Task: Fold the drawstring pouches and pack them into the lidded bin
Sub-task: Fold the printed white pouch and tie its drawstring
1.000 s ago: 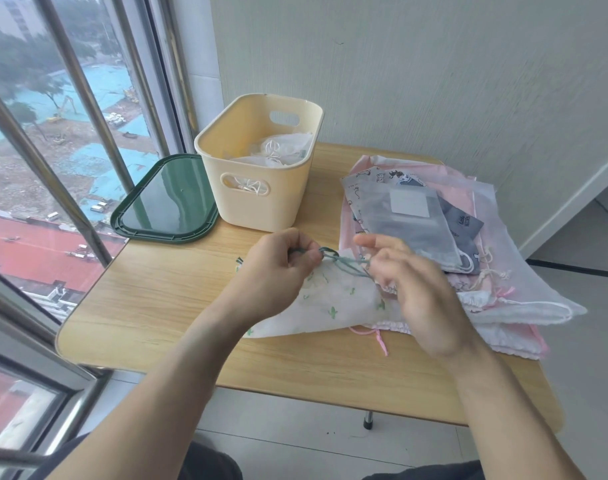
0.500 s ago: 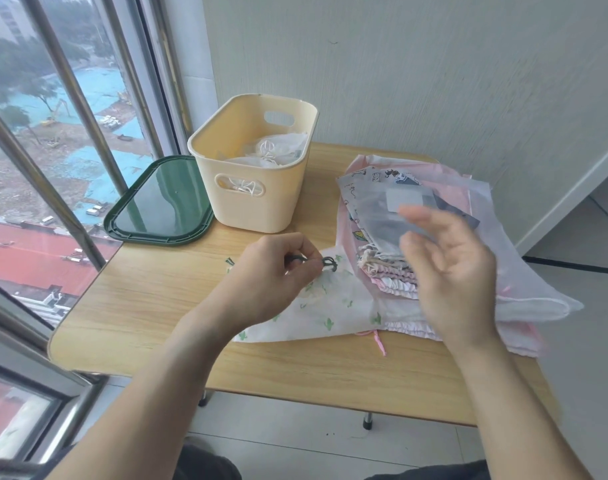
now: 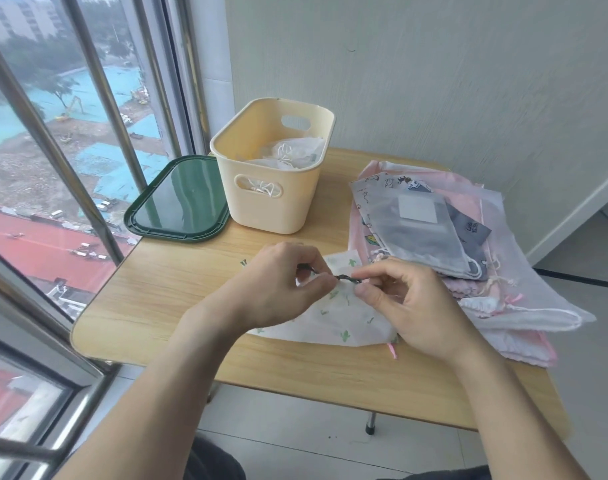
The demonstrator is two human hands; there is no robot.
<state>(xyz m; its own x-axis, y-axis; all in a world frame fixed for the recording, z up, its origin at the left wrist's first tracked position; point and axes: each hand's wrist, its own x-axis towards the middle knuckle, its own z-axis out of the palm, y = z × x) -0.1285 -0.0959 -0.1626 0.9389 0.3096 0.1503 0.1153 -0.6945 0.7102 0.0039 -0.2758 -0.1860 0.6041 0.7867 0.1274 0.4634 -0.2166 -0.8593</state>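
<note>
- The left hand (image 3: 278, 282) hovers over the light wooden tabletop (image 3: 164, 299), its thumb and forefinger pinching one end of a dark green twisted drawstring cord (image 3: 345, 278).
- The right hand (image 3: 409, 306) pinches the other end of that cord between thumb and forefinger; its other fingers are loosely curled.
- Under both hands lies a white fabric drawstring pouch printed with small green cacti (image 3: 344, 317), flat on the table near its front edge.
- To the right sits a loose stack of pink, white and grey drawstring pouches (image 3: 434, 237), overlapping one another.
- At the back of the table stands a cream plastic bin with cut-out handles (image 3: 271, 202), open, with white pouches inside.
- A dark green oval plastic lid (image 3: 178, 199) lies flat just left of the bin, touching it.
</note>
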